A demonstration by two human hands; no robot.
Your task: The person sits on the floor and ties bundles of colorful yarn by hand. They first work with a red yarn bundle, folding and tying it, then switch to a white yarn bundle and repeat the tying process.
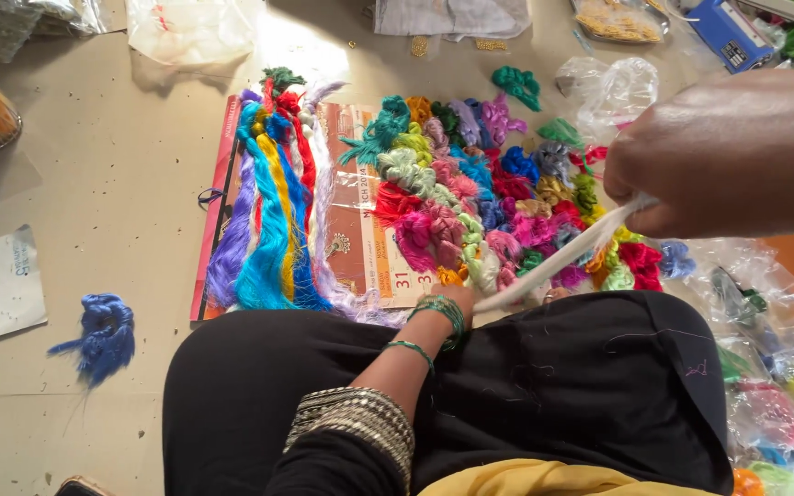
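A white thread hank (558, 260) runs taut, slantwise, from the pinching right hand (691, 170) down to the left hand (457, 298), whose grip I cannot tell.

Right hand (691, 174) pinches white thread strand (558, 260); left hand (457, 298) seemingly holds its end.

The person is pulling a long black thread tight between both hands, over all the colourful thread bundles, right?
Not quite: the thread is white, not black. The head view shows the right hand pinching one end of a white skein and the left hand holding the other end, so it is stretched tight above the colourful thread bundles on the floor.
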